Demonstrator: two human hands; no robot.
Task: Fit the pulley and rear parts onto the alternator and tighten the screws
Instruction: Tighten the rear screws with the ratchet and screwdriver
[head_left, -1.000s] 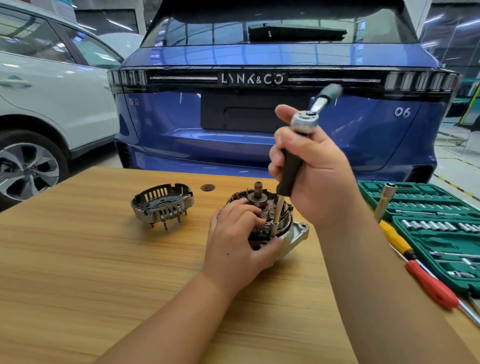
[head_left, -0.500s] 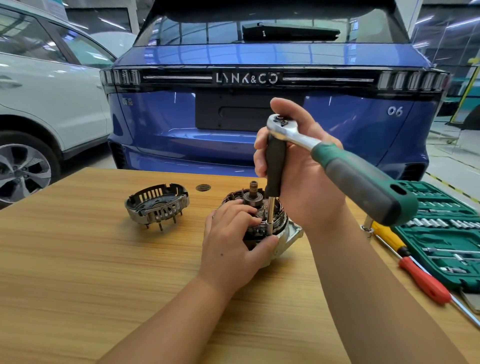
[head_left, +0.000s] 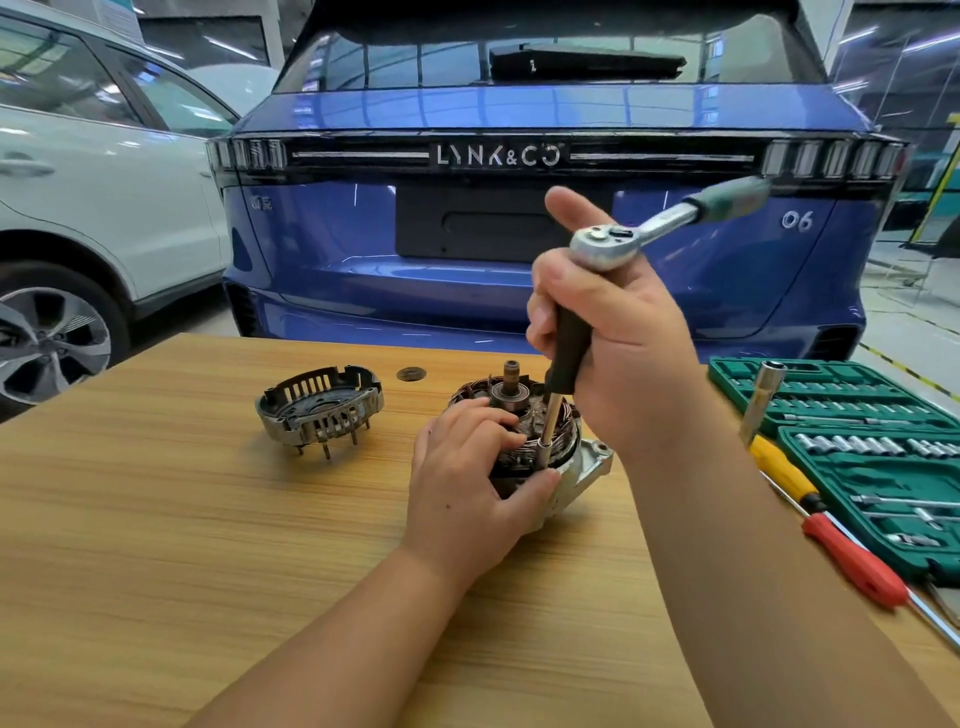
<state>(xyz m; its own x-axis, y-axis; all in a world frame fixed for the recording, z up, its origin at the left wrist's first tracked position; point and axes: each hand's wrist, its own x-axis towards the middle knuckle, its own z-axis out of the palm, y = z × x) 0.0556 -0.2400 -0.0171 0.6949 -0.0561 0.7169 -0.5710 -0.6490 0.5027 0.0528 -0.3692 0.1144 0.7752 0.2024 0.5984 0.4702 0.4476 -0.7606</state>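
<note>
The alternator (head_left: 540, 457) is stood on the tabletop (head_left: 182, 545), shaft end up, copper windings exposed. It is steadied by the left hand (head_left: 467, 478), fingers curled over the top edge and thumb pressed against the silver housing. A ratchet (head_left: 628, 234) with a long black extension (head_left: 566, 358) is held upright by the right hand (head_left: 613, 332), fingers wrapped round the extension just under the ratchet head; the green handle is blurred, pointing right and away. The socket tip is seated low at the near rim of the windings, just beside the left thumb; the screw itself is hidden.

The rear cover (head_left: 319, 410) is lying well apart to the left, not yet fitted. A small dark disc (head_left: 411, 373) is seen behind it, unidentifiable. A green socket set (head_left: 862, 447) is open at the right, with a yellow screwdriver (head_left: 784, 473) and a red screwdriver (head_left: 852, 561) beside it.

Risks, as judged: the extension is long and gripped high, so the socket could be tilted off the screw head and the head rounded. A slipped tip could scrape the copper windings or strike the left thumb. The alternator could be rocked on its uneven housing if the steadying grip is loosened.
</note>
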